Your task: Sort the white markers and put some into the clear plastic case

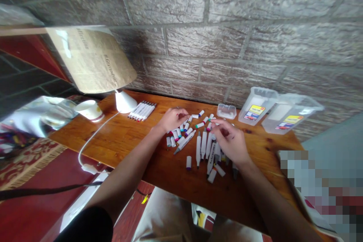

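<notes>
My left hand (173, 119) is bent over the far left of a pile of loose marker caps (188, 131), white with coloured ends. Its fingers are curled together, and what lies under the tips is hidden. On the right, my right hand (231, 140) curls with thumb and forefinger near a green-ended cap (210, 120); whether it grips something is unclear. Several uncapped white markers (203, 144) lie side by side by that hand, some hidden beneath it. One marker (185, 143) rests slanted below the caps. A purple-ended cap (188, 162) lies apart toward me.
A row of capped markers (142, 110) lies beside the lamp base (124, 102). The paper cup (90, 110) and white cord (95, 132) are at left. Two clear plastic boxes (256, 107) and a small clear lid (226, 111) stand near the brick wall (187, 45).
</notes>
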Tool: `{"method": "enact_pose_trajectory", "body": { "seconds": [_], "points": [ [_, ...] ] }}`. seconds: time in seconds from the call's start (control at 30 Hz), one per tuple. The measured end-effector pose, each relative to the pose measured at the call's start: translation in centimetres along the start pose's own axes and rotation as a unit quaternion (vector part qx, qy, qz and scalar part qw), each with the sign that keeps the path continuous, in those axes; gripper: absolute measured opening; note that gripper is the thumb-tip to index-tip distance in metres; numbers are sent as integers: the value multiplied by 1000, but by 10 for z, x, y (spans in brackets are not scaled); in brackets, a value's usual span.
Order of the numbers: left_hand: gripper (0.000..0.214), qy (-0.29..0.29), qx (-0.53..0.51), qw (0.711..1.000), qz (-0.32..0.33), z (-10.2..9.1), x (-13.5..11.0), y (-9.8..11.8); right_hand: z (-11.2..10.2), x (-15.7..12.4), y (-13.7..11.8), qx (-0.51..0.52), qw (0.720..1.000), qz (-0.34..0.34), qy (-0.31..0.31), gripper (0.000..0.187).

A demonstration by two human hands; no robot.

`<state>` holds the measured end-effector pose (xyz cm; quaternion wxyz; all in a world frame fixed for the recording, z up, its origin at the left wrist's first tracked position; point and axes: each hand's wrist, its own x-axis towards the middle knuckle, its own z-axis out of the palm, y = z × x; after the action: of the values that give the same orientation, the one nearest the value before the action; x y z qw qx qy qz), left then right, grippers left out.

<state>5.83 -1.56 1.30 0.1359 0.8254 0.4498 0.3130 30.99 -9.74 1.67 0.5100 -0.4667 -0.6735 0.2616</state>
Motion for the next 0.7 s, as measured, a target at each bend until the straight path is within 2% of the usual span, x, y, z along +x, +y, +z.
{"method": "enact_pose_trajectory", "body": {
  "seconds": [0.17, 0.33, 0.47, 0.7],
  "points": [
    [38, -115, -83, 989, 32, -2, -6, 11, 2, -1, 0, -12, 1000, 7, 1, 29],
    [39, -203, -30, 978, 37, -8, -8, 26, 1, -1, -1, -10, 1000, 7, 2, 28],
    [35, -227, 8, 974, 17, -9, -8, 35, 1, 0, -1, -20, 1000, -1, 6, 26],
    [17, -221, -13, 975, -3, -6, -10, 41, 0, 1, -1, -15, 1000, -1, 5, 25]
  ]
}}
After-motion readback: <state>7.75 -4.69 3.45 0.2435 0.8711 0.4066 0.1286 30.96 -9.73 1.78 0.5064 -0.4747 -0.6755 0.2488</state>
